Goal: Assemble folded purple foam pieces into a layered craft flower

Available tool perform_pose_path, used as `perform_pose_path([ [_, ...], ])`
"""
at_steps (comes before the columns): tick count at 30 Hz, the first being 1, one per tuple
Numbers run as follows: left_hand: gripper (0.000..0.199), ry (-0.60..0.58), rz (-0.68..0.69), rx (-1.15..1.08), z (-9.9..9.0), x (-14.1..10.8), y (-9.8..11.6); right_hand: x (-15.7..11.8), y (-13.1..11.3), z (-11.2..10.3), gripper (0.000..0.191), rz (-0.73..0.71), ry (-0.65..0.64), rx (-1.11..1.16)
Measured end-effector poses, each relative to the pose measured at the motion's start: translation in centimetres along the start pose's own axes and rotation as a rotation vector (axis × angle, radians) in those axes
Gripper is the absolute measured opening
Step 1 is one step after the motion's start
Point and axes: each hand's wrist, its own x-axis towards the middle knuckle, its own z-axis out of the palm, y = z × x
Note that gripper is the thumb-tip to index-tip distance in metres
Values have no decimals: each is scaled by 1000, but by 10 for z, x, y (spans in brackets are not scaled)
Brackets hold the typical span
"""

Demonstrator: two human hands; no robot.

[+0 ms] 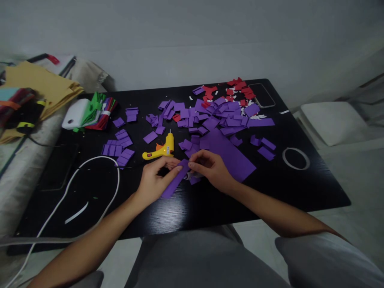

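Head view: a narrow purple strip (172,188) lies directly between the person's hands, its long axis slanting from its near end, below the left fingers, up and rightward to the right fingertips. The left hand (157,176) is nearer its middle, pinching it with the thumb on top; the right hand (213,168) has thumb and forefinger pressed together at its far end. Just beyond the left fingers rests a yellow glue gun (163,151); beyond the right fingers, a purple sheet (231,156). Farther left, a white item (74,115), possibly a container, stands beside coloured bundles (103,114); its contents cannot be told.
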Motion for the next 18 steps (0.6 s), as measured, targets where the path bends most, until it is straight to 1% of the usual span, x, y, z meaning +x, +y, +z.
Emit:
perform_pose_path([
  [4,11,-31,-33,2,-1,0,1,-2,3,2,26,-38,4,-52],
  [7,12,-47,-56,15,-2,-1,1,-4,4,2,22,-39,11,-124],
  [12,12,-64,-83,2,-2,-2,1,-4,3,2,25,-19,30,-186],
  [18,14,-129,-111,-3,-2,-3,0,-5,2,2,19,-105,39,-281],
])
